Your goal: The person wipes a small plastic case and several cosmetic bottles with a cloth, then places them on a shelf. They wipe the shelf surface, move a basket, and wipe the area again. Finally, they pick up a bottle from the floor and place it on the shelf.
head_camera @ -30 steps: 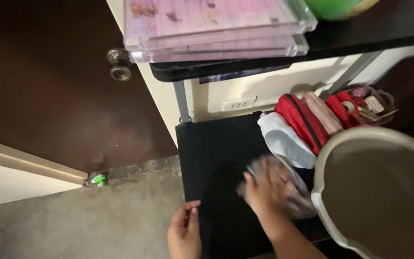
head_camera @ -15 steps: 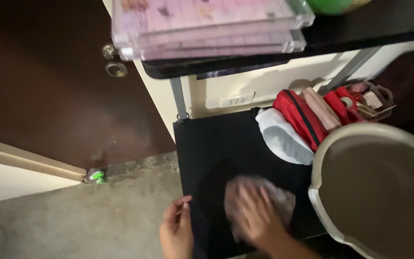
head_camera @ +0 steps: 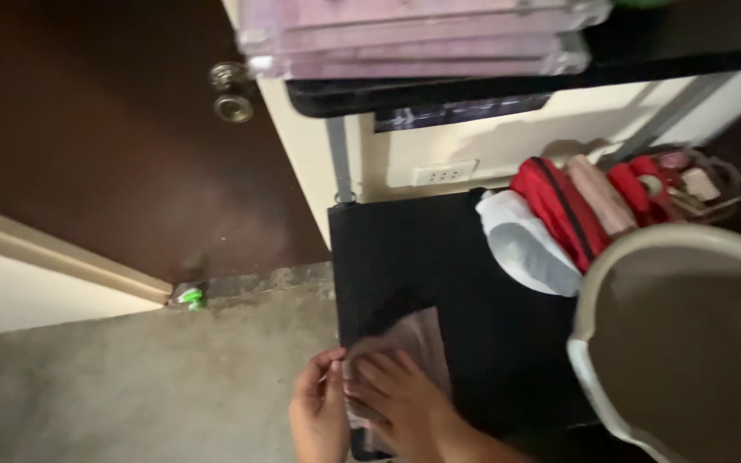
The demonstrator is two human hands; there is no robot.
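brown door (head_camera: 87, 146) fills left of view, round metal knob (head_camera: 231, 90) near its edge. grey concrete floor (head_camera: 130, 386) below. black low shelf (head_camera: 465, 283) under a black tabletop (head_camera: 439, 90), w/ clear pinkish plastic cases (head_camera: 413, 34) stacked on top. big beige tub (head_camera: 688, 343) at right, rim overlapping shelf. behind it red bag (head_camera: 559, 210), white cloth (head_camera: 529, 249), small basket of bits (head_camera: 696, 184). white wall outlet (head_camera: 444, 174) on cream wall. tiny green thing (head_camera: 190, 298) at door foot. clear plastic bag (head_camera: 405, 343) lies at shelf's front left corner. right hand (head_camera: 400, 403) flat on the bag, fingers spread, pressing not clenched. left hand (head_camera: 319, 411) pinches bag's left edge, touching shelf edge.
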